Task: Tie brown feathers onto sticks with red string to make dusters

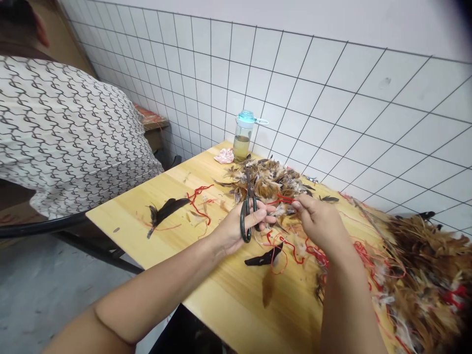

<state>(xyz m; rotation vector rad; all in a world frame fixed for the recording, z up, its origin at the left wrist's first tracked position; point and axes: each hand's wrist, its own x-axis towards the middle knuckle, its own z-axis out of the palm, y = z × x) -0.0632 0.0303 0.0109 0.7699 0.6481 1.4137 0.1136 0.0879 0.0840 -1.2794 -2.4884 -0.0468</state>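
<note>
My left hand point(238, 226) is closed round the dark handles of a pair of scissors point(248, 211), whose blades point up into a heap of brown feathers point(271, 184). My right hand point(319, 219) is pinched shut on a small bunch of feathers tied with red thread point(283, 200), just right of the scissors. Loose red thread point(295, 246) lies on the wooden table point(221, 285) under both hands.
A water bottle with a blue lid point(243, 135) and a pink cloth point(224, 156) stand by the tiled wall. Dark single feathers point(165, 210) and red thread point(197, 199) lie left. A large feather pile point(424, 275) fills the right. A person in a patterned shirt point(62, 132) sits left.
</note>
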